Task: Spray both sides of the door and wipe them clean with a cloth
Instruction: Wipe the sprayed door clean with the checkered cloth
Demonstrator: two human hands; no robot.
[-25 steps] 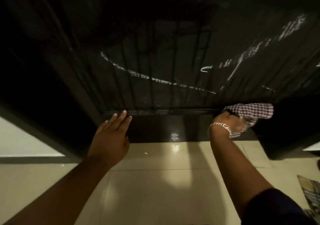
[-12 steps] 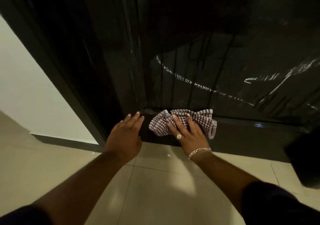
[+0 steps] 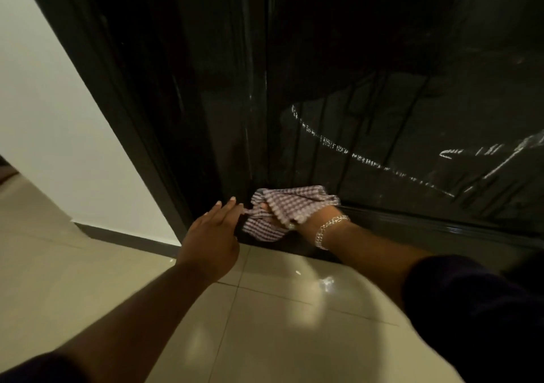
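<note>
Writing: no brand, label or readable text shows anywhere; the pale streaks on the door (image 3: 382, 117) are foamy smears and thin run lines, not letters.
Door: dark and glossy, it fills the upper part of the head view, with a raised moulding low down and its bottom edge just above the floor (image 3: 265, 323).
Cloth: the checked cloth (image 3: 282, 211) lies bunched against the door's lower left corner, on the moulding and the rail below it, close to the floor and between the 2 hands.
Right hand: the right hand (image 3: 312, 220) sits under and behind the cloth, mostly covered by it; the fingers seem to be curled into the fabric, pressing it on the door. A chain bracelet (image 3: 326, 231) circles the wrist, and a dark sleeve (image 3: 471, 309) covers the upper forearm.
Left hand: the left hand (image 3: 213, 238) is spread flat with fingers straight and together, holding nothing; its fingertips (image 3: 232, 201) reach the door's bottom left edge and just meet the cloth's left end.
Hands together: the 2 hands are nearly touching, only the cloth's left fold between them.
Surroundings: a pale wall (image 3: 59, 117) with a dark skirting stands left of the door frame (image 3: 112, 102); the floor is pale glossy tile with a bright reflection near the right forearm.
</note>
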